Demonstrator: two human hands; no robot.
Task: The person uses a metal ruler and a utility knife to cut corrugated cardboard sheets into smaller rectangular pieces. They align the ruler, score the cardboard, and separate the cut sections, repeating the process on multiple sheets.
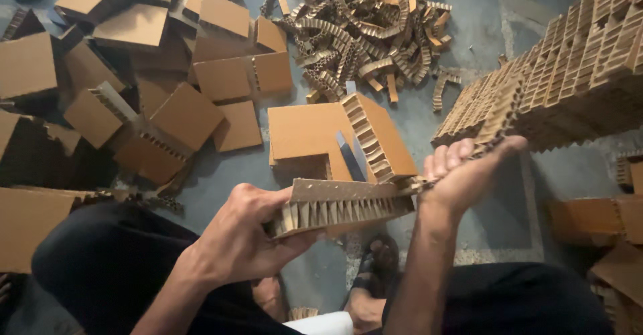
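Cardboard lies everywhere on the grey concrete floor (482, 33). Flat brown square panels (221, 77) are scattered and overlapping across the upper left, some propped on edge so that their ribbed cores show. At the top centre sits a loose heap of narrow honeycomb offcuts (365, 33), pale tan and zigzag in section. A tall stack of honeycomb slabs (576, 67) fills the upper right, its open cells forming a regular grid. In the middle of the floor rests a larger flat panel with a thick block leaning on it (335, 134), and a thin grey blade-like strip (349, 155) lies across that panel.

Close to the camera, the honeycomb cardboard strip (345, 204) is held level between both hands, above the knees. Its top face is smooth paper; its near side shows a row of upright triangular cells with a rough, torn look.

The left hand (244, 234) closes around the strip's left end, thumb on top and fingers curled beneath. The right hand (465, 174) grips the right end, fingers bent over the top edge and thumb stretched out to the right. Both forearms angle inward from dark-clothed legs, and sandalled feet (375, 275) rest on the floor below.
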